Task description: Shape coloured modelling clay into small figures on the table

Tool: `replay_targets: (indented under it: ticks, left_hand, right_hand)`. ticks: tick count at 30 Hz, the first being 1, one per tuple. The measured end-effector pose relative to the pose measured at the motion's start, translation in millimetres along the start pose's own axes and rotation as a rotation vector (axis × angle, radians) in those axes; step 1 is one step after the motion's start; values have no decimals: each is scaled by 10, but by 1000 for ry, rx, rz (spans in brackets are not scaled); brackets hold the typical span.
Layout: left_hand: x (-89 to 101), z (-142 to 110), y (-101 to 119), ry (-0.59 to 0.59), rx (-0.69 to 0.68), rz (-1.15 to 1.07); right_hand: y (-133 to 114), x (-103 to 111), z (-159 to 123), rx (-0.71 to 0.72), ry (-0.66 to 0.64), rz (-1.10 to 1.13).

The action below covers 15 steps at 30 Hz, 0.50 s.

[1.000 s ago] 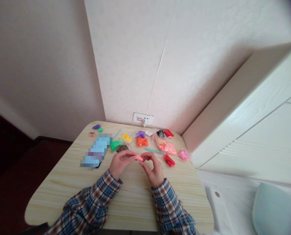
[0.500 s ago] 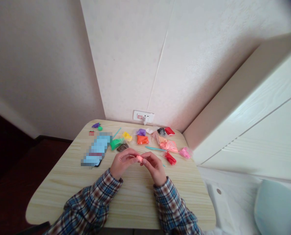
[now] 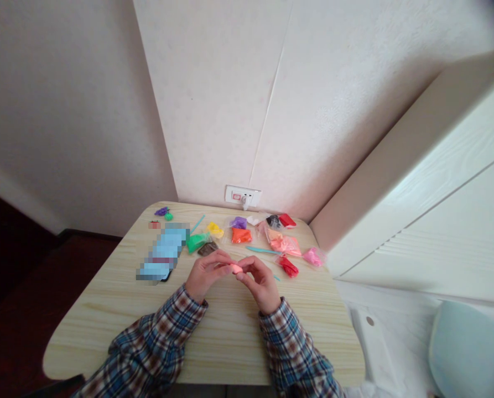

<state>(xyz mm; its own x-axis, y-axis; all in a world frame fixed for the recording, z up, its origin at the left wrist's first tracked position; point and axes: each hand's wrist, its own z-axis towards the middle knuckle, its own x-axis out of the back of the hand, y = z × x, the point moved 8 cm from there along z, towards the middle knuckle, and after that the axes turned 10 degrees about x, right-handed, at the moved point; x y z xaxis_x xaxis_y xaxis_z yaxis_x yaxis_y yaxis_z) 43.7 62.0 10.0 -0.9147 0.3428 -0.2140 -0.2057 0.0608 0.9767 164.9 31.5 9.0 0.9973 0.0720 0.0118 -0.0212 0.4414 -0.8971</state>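
Between the fingertips of both hands is a small piece of coral-pink modelling clay [image 3: 236, 268], held just above the table. My left hand [image 3: 207, 273] pinches its left side with thumb and fingers. On the other side, my right hand [image 3: 260, 281] grips it between thumb and bent fingers. Just beyond my left hand lie a brown clay packet [image 3: 208, 249] and a green clay packet [image 3: 197, 242]. A red clay packet [image 3: 289, 266] rests to the right of my right hand, close to a turquoise modelling tool [image 3: 263, 250].
The light wooden table [image 3: 230, 342] stands against a wall with a socket [image 3: 242, 195]. A pixelated phone [image 3: 166, 254] lies at left, near small purple [image 3: 162, 211] and green clay shapes [image 3: 169, 216]. Orange [image 3: 241, 235], yellow [image 3: 215, 229], peach [image 3: 286, 244] and pink packets [image 3: 313, 256] lie towards the back.
The fingers have shifted slightly around the coral-pink clay, which now looks turned flatter. Both hands stay in nearly the same place, and the camera view has moved a little.
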Motion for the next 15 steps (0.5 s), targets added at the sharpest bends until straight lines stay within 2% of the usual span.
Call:
replay_targets:
  ticks: [6,11,15]
  left_hand:
    - [-7,-23,75,14,-30,38]
    - [-7,-61,189,61,-120,172]
    - [-6,-75,209,58,-163,173]
  right_hand:
    - [0,13,-6,17,12,-30]
    - [-14,3,-12,19,-4,-69]
    - [-78,0,-5,53,-3,-141]
